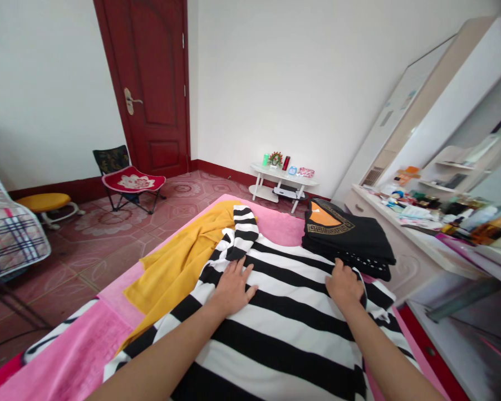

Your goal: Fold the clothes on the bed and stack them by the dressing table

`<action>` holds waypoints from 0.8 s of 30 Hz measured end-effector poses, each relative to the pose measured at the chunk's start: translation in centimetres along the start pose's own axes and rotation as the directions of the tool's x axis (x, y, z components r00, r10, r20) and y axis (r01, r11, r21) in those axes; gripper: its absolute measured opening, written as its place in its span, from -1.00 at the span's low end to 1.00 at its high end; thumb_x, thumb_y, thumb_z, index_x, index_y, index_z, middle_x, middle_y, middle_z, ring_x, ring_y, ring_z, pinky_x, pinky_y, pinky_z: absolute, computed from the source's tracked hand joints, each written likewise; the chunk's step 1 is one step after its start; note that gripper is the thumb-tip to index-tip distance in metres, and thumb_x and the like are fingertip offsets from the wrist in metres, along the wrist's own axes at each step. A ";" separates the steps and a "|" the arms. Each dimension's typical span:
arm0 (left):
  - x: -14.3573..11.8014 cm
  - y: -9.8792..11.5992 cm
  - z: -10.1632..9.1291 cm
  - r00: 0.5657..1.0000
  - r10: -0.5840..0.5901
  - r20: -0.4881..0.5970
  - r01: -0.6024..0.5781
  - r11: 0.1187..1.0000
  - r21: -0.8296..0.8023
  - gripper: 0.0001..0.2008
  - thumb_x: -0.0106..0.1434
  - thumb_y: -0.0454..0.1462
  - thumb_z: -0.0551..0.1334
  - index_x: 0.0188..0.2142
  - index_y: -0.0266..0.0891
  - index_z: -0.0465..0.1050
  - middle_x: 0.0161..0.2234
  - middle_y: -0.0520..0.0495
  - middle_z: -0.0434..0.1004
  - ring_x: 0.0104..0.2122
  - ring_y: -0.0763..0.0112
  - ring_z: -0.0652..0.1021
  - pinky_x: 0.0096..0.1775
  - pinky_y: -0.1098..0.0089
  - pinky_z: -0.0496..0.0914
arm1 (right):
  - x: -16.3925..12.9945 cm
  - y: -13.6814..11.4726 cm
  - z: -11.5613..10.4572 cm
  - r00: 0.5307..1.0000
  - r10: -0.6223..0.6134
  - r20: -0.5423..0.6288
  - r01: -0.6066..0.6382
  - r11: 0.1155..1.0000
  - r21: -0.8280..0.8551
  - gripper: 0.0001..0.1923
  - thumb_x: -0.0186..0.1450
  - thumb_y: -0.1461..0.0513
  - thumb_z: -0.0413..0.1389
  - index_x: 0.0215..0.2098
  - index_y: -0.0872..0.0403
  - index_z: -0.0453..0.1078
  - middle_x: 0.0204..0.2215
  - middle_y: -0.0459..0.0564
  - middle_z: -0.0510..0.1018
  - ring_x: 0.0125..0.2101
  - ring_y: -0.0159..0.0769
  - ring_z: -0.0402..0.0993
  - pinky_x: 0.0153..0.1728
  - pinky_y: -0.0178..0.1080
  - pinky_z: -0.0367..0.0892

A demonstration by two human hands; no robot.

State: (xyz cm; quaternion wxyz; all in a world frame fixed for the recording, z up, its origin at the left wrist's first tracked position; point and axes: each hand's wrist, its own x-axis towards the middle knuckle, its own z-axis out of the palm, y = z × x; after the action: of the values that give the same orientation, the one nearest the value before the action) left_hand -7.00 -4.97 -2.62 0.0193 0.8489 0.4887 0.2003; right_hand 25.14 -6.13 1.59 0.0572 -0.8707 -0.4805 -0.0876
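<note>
Your shirt [284,312] lies spread on the pink cover [278,223], on the near side of the pile [354,236] and close against it; I can't tell whether an edge is caught underneath. Your left hand [234,287], left of the pile, is spread palm down on the stripes, gripping nothing. Your right hand [345,283], just on the near side of the pile, has curled fingers on the cloth; whether they pinch it, I can't tell. With that hand so near, a careless knuckle could nudge the pile askew. Pulling against your flat left palm would probably bunch the stripes into creases. The yellow cloth [183,250], left of the pile, meets the shirt's edge, so a sideways tug might drag it along.
</note>
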 end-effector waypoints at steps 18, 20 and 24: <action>4.7 -5.3 -3.6 0.951 0.264 0.163 -0.274 0.961 0.040 -0.44 0.29 -0.03 0.08 0.21 -0.18 0.15 0.32 -0.18 -0.13 0.15 0.04 0.26 0.10 0.20 0.20 | -7.2 0.2 4.3 0.942 -0.330 -0.056 0.333 0.941 0.065 -0.40 0.36 -0.05 -0.27 0.27 0.01 0.05 0.28 0.04 0.08 0.27 -0.08 -0.09 0.16 0.09 -0.05; 6.9 -7.9 -4.7 0.982 0.107 0.153 -0.127 0.984 0.127 -0.46 0.27 -0.07 0.12 0.20 -0.20 0.17 0.32 -0.19 -0.13 0.20 0.03 0.15 0.13 0.17 0.13 | -7.2 0.2 4.4 0.946 -0.321 -0.050 0.324 0.944 0.062 -0.41 0.36 -0.05 -0.27 0.27 0.00 0.05 0.28 0.04 0.07 0.27 -0.08 -0.09 0.16 0.08 -0.05; 10.5 -11.6 -6.0 0.931 -0.322 0.172 0.264 0.919 0.294 -0.56 0.24 -0.15 0.17 0.01 -0.43 0.36 0.18 -0.44 0.14 0.15 -0.14 0.18 0.06 0.03 0.16 | -7.2 0.2 4.6 0.943 -0.324 -0.072 0.327 0.944 0.040 -0.42 0.36 -0.04 -0.25 0.26 0.01 0.08 0.28 0.04 0.08 0.27 -0.07 -0.10 0.16 0.09 -0.05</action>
State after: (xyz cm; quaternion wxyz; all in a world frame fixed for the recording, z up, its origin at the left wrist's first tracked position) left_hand -14.04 8.93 3.58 -0.0116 0.7773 0.6281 0.0338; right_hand 22.01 -11.34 -4.44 0.0796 -0.7745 -0.6176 -0.1115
